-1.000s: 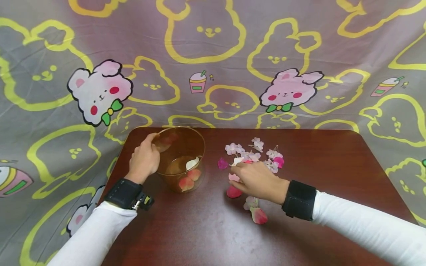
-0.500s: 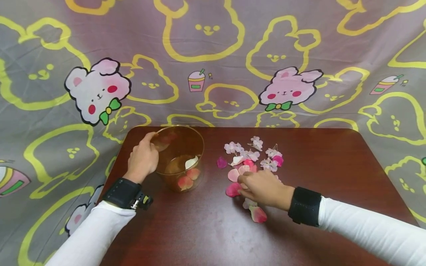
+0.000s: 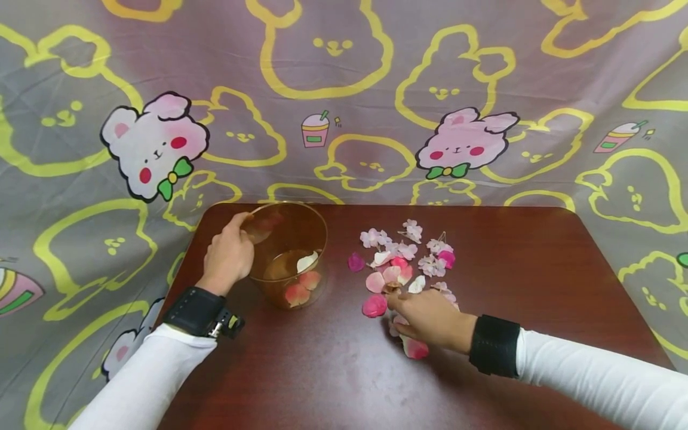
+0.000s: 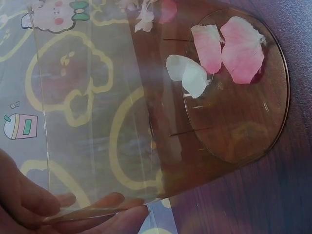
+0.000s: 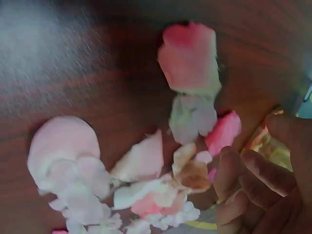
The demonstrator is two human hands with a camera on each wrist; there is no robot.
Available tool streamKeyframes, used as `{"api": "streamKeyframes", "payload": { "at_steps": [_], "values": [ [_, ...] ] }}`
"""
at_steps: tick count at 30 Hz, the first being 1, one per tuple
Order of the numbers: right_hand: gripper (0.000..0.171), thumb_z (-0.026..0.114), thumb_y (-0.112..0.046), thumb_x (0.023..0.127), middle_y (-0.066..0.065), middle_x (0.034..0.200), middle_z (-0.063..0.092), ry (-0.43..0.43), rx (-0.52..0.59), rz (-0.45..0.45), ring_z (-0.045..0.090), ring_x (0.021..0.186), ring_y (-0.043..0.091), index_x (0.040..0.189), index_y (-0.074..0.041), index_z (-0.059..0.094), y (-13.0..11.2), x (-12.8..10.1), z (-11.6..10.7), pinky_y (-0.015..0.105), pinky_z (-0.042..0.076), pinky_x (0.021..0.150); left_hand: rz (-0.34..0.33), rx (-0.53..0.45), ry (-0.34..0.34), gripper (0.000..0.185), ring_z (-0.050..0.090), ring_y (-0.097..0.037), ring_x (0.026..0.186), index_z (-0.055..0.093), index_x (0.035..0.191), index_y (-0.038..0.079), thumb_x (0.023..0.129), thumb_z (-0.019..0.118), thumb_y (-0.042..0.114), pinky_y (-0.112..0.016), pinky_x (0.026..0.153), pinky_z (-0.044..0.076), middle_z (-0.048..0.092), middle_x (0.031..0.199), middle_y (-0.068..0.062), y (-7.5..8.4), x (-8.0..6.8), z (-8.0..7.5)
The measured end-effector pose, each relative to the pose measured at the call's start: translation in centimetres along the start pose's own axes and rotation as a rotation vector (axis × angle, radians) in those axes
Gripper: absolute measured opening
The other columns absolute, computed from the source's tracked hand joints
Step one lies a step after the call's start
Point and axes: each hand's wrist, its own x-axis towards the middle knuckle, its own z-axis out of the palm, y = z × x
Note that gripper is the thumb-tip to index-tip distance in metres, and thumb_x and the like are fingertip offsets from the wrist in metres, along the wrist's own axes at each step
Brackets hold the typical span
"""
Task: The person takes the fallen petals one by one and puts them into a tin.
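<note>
My left hand [image 3: 228,254] grips the rim of a clear amber bucket [image 3: 274,239], thumb on one side of the wall and fingers on the other, as the left wrist view shows. Inside lie a white petal [image 4: 187,75] and two pink petals [image 4: 242,51]. Over the loose petals at the table's middle is my right hand [image 3: 432,316], its thumb and bent fingers apart with nothing seen between them. By its fingertips lies a brownish petal [image 5: 192,173]. Close by are a bright pink petal [image 3: 374,306], a white petal [image 3: 417,284] and a pink-and-cream petal [image 5: 190,58].
Pale blossom clusters [image 3: 374,237] and magenta petals [image 3: 356,261] lie farther back on the dark wood table [image 3: 516,251]. A printed cloth [image 3: 371,89] hangs behind and beside the table.
My right hand has shifted slightly right and toward me, baring pink petals, a white one and the brownish one. My left hand stays on the bucket's rim.
</note>
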Motion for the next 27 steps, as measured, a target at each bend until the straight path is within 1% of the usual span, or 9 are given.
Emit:
{"api": "streamKeyframes", "payload": {
  "at_steps": [2,5,7,11,15,18,22,25,27],
  "values": [
    [0.037,0.079,-0.037,0.087,-0.001,0.087,0.072,-0.015,-0.011,0.005,0.051,0.058,0.007,0.113,-0.014,0.067,0.0,-0.3,0.4,0.023,0.047,0.055,-0.003,-0.001,-0.003,0.049,0.064,-0.048,0.094,0.041,0.152,0.019,0.106,0.024,0.020,-0.048,0.065,0.045,0.063,0.130,-0.025,0.0,0.0,0.0],
    [0.034,0.078,-0.037,0.087,-0.002,0.082,0.070,-0.051,-0.005,0.022,0.046,0.056,0.007,0.111,-0.015,0.068,0.1,-0.7,1.0,0.023,0.043,0.053,-0.008,-0.003,-0.005,0.049,0.064,-0.051,0.100,0.041,0.152,0.019,0.106,0.024,0.020,-0.052,0.068,0.046,0.061,0.133,-0.026,0.0,0.0,0.1],
    [0.032,0.078,-0.036,0.087,-0.003,0.081,0.069,-0.068,-0.004,0.022,0.045,0.056,0.007,0.109,-0.015,0.068,0.1,-1.0,1.2,0.023,0.042,0.053,-0.010,-0.004,-0.005,0.049,0.063,-0.052,0.103,0.041,0.152,0.019,0.106,0.024,0.020,-0.054,0.070,0.046,0.061,0.134,-0.025,0.0,-0.1,0.1],
    [0.023,0.079,-0.031,0.087,-0.003,0.078,0.067,-0.066,-0.014,-0.015,0.046,0.056,0.006,0.100,-0.015,0.069,0.3,-1.6,1.8,0.023,0.042,0.053,-0.010,-0.006,-0.003,0.049,0.064,-0.050,0.099,0.040,0.152,0.019,0.106,0.024,0.020,-0.051,0.067,0.046,0.062,0.131,-0.025,0.0,-0.1,0.2],
    [0.018,0.078,-0.029,0.087,-0.005,0.072,0.061,-0.065,-0.022,-0.038,0.041,0.053,0.008,0.094,-0.016,0.067,0.4,-2.0,2.2,0.023,0.036,0.050,-0.007,-0.009,-0.001,0.048,0.065,-0.048,0.095,0.041,0.152,0.018,0.106,0.025,0.020,-0.048,0.065,0.045,0.064,0.128,-0.024,0.0,-0.1,0.2],
    [0.019,0.078,-0.030,0.086,-0.006,0.071,0.059,-0.100,-0.002,-0.032,0.039,0.053,0.008,0.095,-0.017,0.068,0.5,-2.2,2.4,0.023,0.034,0.050,-0.012,-0.008,0.001,0.048,0.065,-0.049,0.097,0.041,0.152,0.019,0.106,0.025,0.020,-0.049,0.065,0.045,0.064,0.129,-0.024,0.0,-0.1,0.1],
    [0.017,0.077,-0.027,0.086,-0.007,0.069,0.057,-0.131,0.019,-0.027,0.039,0.055,0.007,0.097,-0.016,0.071,0.6,-2.5,2.9,0.022,0.033,0.052,-0.017,-0.005,-0.002,0.048,0.065,-0.049,0.096,0.041,0.152,0.019,0.107,0.024,0.021,-0.048,0.065,0.045,0.064,0.129,-0.024,-0.1,-0.1,0.0],
    [0.012,0.076,-0.023,0.087,-0.008,0.068,0.057,-0.115,0.015,-0.035,0.038,0.055,0.007,0.095,-0.016,0.071,0.6,-2.6,3.3,0.022,0.033,0.052,-0.014,-0.004,-0.007,0.048,0.065,-0.047,0.094,0.040,0.152,0.019,0.107,0.025,0.021,-0.048,0.066,0.045,0.064,0.128,-0.024,-0.1,0.0,0.0],
    [0.007,0.074,-0.020,0.087,-0.007,0.068,0.058,-0.084,-0.008,-0.051,0.041,0.054,0.007,0.091,-0.016,0.071,0.5,-2.7,3.5,0.023,0.034,0.050,-0.014,-0.003,-0.006,0.048,0.064,-0.048,0.095,0.040,0.152,0.019,0.107,0.025,0.021,-0.050,0.067,0.045,0.063,0.129,-0.024,-0.1,0.0,0.0]
  ]
}}
